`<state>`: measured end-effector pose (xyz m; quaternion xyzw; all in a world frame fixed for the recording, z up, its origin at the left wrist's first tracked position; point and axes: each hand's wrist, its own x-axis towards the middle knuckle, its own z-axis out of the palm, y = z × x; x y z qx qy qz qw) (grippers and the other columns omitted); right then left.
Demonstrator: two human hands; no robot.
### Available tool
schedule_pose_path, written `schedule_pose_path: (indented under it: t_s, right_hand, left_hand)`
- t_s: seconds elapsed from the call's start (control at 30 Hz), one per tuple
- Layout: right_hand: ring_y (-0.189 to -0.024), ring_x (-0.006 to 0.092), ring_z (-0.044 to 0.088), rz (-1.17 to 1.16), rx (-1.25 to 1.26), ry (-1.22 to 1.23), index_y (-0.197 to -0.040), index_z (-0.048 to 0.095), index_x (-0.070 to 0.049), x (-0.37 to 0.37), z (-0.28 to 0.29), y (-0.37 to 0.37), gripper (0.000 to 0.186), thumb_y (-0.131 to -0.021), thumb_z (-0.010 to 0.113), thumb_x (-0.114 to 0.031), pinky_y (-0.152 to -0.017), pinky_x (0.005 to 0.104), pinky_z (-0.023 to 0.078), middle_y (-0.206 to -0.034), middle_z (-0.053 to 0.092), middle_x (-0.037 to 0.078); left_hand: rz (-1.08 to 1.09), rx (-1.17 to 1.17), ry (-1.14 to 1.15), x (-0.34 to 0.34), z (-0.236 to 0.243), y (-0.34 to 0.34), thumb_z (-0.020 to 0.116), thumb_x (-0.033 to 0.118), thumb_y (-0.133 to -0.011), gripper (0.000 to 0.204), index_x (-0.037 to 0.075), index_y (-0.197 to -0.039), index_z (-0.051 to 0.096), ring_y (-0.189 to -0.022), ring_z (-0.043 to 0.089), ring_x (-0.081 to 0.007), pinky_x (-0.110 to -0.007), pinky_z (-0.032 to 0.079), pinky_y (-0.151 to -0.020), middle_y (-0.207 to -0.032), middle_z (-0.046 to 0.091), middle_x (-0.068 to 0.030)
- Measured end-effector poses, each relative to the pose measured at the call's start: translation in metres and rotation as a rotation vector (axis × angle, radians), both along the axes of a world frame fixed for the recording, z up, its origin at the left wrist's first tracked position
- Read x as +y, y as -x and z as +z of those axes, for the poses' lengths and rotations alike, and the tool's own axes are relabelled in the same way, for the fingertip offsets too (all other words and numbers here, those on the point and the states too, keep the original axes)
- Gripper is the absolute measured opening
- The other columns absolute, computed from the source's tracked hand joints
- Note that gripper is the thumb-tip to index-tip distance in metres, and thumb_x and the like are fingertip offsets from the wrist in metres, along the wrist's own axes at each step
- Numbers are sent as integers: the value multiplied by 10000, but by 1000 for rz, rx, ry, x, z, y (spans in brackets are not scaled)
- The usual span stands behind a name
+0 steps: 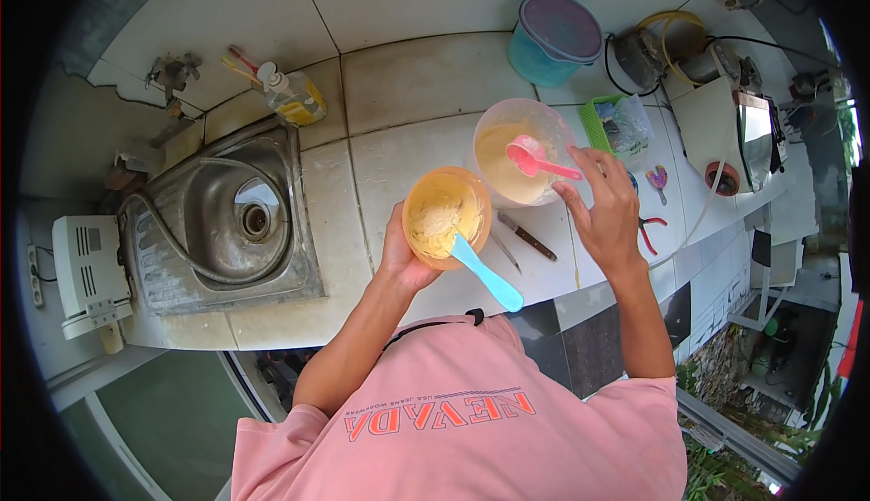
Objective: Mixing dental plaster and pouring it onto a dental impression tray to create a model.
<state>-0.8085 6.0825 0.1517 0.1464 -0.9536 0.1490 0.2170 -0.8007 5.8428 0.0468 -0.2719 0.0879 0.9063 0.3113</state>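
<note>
The left hand (403, 249) is wrapped around the left and lower side of an orange bowl (456, 182), held firmly at the centre of the frame and tilted so its inside shows. In it sits a pale yellow, creamy mass (435, 236) with a drier, lumpy patch on top; a light-blue spatula (487, 273) stands in this, its handle crossing the rim toward the lower right. The right hand (609, 207), right of centre, has thumb and index finger parted, with the end of a pink scoop's handle between them; whether they touch it, I cannot tell. The pink scoop (526, 157) carries some white powder and lies across a translucent tub (515, 111), which contains a pale cream substance. Just below the tub is a dark-handled knife (528, 236). Toward the upper right, a green basket (593, 127) holds clear plastic and small items; above, a blue bucket (535, 55) wears a purple lid (562, 26). At upper left, a pump bottle (294, 98) stands near the sink (213, 207)
</note>
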Motion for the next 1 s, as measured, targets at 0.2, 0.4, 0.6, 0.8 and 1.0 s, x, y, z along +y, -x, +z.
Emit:
schedule_pose_path:
  t_s: [0.2,0.4,0.6,0.8,1.0]
  right_hand:
    - [-706,374,654,214,-660,93,-938,604,51,-59,-15,-48,277,-865,630,-215,-609,412,531,-822,641,203]
    - [-620,326,663,74,-483,-121,-951,602,47,-71,-40,-43,221,-740,596,-19,-548,419,528,-768,620,191]
    - [-603,347,655,402,-534,2,-935,600,45,-78,-35,-42,181,-764,576,-10,-530,412,535,-799,613,201]
    - [-617,352,658,407,-428,-1,-915,621,40,-82,-32,-38,170,-757,581,-6,-544,418,535,-814,624,194]
    - [-656,333,669,192,-444,-87,-923,625,28,-84,-25,-31,186,-742,597,-6,-546,412,538,-875,620,200]
  left_hand:
    - [56,70,79,5,-6,-3,414,330,-951,404,50,-1209,549,-1088,590,-256,-431,507,-939,-1183,601,-106]
    - [158,25,169,1,-11,-17,400,334,-948,395,75,-1203,555,-1086,590,-243,-419,497,-949,-1176,604,-79]
    - [132,60,108,-5,-14,-22,443,352,-931,409,84,-1224,543,-1111,575,-253,-428,471,-989,-1196,596,-88]
    - [158,66,118,-7,-11,-19,418,356,-932,403,91,-1207,544,-1095,575,-243,-427,485,-964,-1191,588,-74]
    - [167,90,105,-10,-7,-19,463,361,-930,396,95,-1211,548,-1095,577,-243,-436,481,-967,-1195,595,-74]
